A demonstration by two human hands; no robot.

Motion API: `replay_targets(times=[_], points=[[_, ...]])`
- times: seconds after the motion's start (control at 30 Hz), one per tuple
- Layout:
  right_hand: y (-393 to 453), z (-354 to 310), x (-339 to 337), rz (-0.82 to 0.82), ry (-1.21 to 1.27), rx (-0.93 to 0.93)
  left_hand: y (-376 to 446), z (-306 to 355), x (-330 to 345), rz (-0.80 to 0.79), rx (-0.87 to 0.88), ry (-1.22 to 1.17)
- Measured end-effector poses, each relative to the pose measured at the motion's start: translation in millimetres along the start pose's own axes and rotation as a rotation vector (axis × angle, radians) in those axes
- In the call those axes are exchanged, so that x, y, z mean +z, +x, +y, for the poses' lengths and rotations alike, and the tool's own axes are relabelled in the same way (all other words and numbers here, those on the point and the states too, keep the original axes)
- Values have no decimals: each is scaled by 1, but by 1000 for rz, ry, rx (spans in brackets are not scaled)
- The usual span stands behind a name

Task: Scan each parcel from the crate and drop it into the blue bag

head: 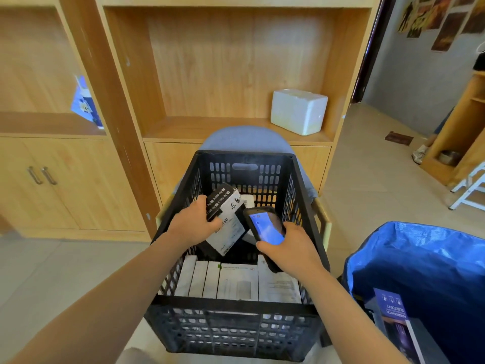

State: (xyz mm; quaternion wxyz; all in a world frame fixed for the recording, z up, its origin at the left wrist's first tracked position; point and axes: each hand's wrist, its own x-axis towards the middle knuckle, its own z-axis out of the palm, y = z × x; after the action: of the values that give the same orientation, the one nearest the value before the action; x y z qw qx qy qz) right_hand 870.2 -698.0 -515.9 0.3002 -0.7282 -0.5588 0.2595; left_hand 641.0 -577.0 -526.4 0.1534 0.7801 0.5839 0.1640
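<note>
The open blue woven bag (pixel 425 258) stands just right of the black slotted plastic crate (pixel 231 308). Over the crate my left hand (pixel 193 227) grips a black-and-white cardboard parcel (pixel 228 224); my right hand (pixel 291 249) clasps a black handheld scanner (pixel 265 227) beside it.

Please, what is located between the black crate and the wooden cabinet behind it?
In the head view, a blue-grey chair back rises between the black crate and the wooden cabinet; the crate seems to rest on that chair.

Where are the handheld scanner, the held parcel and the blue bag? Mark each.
handheld scanner (pixel 266 228): head view, lit screen.
held parcel (pixel 231 227): head view, white label face.
blue bag (pixel 430 256): head view, inner wall.
</note>
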Motion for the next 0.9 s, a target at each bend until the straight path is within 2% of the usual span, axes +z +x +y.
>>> replay_targets(times=[0.23, 0.47, 0.7, 0.9], points=[[-16, -20, -29, 32, -1, -68, -38, 16, -25, 183, -93, -287], [-51, -10, -74, 36, -177, -171, -49, 5, -13, 187, -165, -623], [-73, 0, -100, 30, -655, -263, -57, 3, -8, 135, -128, -476], [-80, -13, -92, -7, -797, -376, -63, 10, -8, 163, -149, -368]])
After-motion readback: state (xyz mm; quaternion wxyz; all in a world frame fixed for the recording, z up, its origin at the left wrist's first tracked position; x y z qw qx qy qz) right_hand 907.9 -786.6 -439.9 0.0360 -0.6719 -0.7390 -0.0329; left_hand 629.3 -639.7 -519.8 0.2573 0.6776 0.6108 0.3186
